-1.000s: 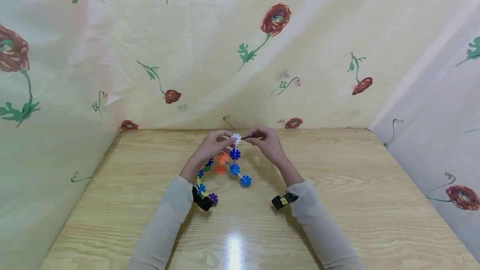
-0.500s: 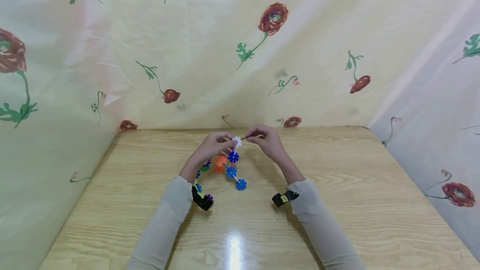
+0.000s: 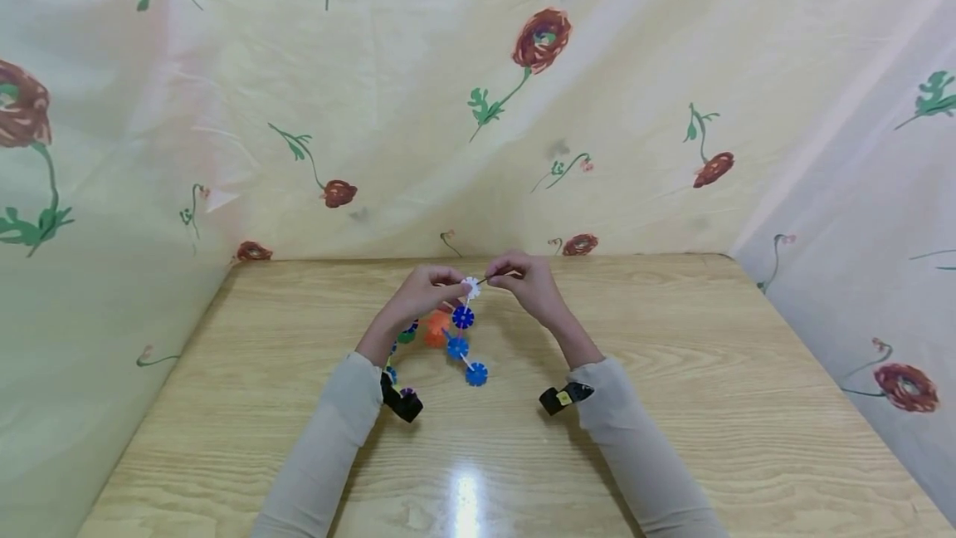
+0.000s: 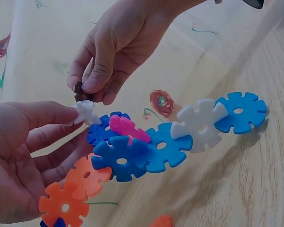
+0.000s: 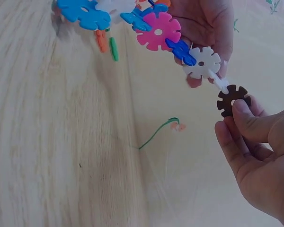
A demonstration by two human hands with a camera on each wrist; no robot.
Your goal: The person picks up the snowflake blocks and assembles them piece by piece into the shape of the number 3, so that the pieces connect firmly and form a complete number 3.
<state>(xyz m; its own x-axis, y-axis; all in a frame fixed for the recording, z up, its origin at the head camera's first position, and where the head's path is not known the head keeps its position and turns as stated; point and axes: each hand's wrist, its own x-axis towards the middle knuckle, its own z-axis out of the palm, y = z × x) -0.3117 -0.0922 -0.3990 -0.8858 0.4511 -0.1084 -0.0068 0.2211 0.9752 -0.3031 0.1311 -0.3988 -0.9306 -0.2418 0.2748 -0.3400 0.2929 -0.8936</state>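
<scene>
My left hand (image 3: 418, 293) pinches a white notched interlocking disc (image 4: 86, 112) at one end of a linked chain of such plastic discs. In my right hand (image 3: 532, 287), thumb and fingers hold a brown interlocking disc (image 5: 224, 105), whose edge meets a white disc at the chain's end. Whether its slots are fully engaged I cannot tell. From the white disc (image 5: 203, 63) the chain runs through dark blue, a pink disc (image 5: 154, 41), more blue and white, to a light blue disc (image 4: 240, 113). Orange discs (image 4: 66, 207) branch off beneath my left palm.
More of the disc chain, with a green disc (image 3: 407, 337), lies partly hidden behind my left wrist. All this is over a wood-grain table (image 3: 672, 405). A flowered cloth (image 3: 418, 90) hangs along its back and sides.
Both hands have come slightly closer, with the brown disc meeting the white end. The chain's hanging blue discs have swung a little left and down; more of the left part is hidden by my wrist.
</scene>
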